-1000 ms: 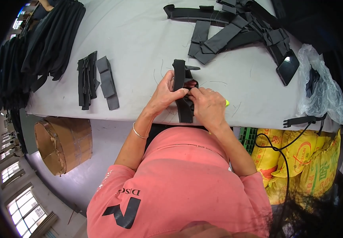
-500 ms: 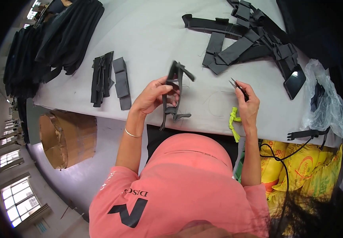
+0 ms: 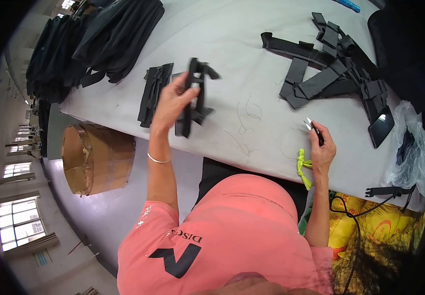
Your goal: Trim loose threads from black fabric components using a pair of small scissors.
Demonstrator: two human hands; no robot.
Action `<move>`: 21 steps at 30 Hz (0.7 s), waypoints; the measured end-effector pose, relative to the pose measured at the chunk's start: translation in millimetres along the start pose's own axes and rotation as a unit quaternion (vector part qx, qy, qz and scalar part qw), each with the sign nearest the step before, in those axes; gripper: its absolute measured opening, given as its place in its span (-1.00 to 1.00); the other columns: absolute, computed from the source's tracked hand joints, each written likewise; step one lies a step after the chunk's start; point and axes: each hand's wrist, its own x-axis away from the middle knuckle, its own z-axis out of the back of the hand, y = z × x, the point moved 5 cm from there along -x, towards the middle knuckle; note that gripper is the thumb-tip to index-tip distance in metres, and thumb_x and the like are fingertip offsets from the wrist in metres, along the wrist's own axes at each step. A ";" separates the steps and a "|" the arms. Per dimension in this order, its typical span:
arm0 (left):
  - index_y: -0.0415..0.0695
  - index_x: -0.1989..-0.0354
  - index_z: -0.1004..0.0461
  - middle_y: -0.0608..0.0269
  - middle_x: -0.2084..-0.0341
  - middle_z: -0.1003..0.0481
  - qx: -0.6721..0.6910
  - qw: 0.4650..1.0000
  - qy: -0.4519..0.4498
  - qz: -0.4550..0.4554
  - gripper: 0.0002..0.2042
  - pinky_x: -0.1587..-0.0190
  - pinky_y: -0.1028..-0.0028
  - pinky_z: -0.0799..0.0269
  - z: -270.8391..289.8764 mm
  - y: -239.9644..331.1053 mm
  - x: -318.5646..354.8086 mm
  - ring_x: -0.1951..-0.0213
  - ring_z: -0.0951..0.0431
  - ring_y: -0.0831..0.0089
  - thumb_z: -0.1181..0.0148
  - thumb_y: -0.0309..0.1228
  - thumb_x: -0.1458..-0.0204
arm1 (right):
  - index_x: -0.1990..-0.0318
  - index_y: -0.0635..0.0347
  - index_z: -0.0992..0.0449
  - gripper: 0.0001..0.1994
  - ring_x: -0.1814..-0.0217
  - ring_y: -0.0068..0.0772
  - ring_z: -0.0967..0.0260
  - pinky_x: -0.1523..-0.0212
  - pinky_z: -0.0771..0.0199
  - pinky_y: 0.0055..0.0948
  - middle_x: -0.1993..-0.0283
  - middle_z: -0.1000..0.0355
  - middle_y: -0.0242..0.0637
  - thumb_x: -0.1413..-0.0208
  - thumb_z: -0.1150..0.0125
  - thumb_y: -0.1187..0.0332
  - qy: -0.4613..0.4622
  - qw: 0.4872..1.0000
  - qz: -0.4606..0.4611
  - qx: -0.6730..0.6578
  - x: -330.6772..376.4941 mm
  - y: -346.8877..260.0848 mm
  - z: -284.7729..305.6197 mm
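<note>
My left hand (image 3: 172, 104) is closed on a black fabric strap piece (image 3: 188, 117) with short cross tabs, slightly blurred by motion. It is held over the left part of the table, in front of a flat dark strap that it mostly hides. Just left of it lies a small stack of similar dark strap pieces (image 3: 154, 96). My right hand (image 3: 323, 153) grips small black-handled thread snips (image 3: 315, 132), their tips pointing up and left. A knotted neon-yellow strip (image 3: 302, 167) lies beside my right wrist. Loose threads (image 3: 249, 115) are scattered on the cloth between my hands.
A tangled heap of dark straps (image 3: 320, 73) covers the far right of the white table (image 3: 232, 54). Beside it are a phone (image 3: 381, 129), a clear plastic bag (image 3: 409, 152) and a buckle strap (image 3: 384, 191). Black folded fabric (image 3: 119, 39) is piled far left; below stands a cardboard drum (image 3: 99, 160).
My left hand has carried the strap piece leftward, over to the flat strap beside the stack. My right hand still holds the snips in about the same place. The whole view has shifted.
</note>
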 end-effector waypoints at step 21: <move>0.06 0.05 -0.57 0.15 0.03 -0.51 -0.088 0.749 -0.604 -0.258 -0.72 -0.26 0.22 -0.11 -254.7 -21.1 134.4 -0.15 -0.35 0.22 -0.18 -0.19 -0.08 | 0.05 0.25 -0.51 -0.77 0.38 -0.73 -0.19 0.35 -0.20 -0.72 0.40 -0.36 -0.54 -0.16 -0.18 0.41 0.116 0.956 -0.031 -0.268 -4.6 29.6 10.0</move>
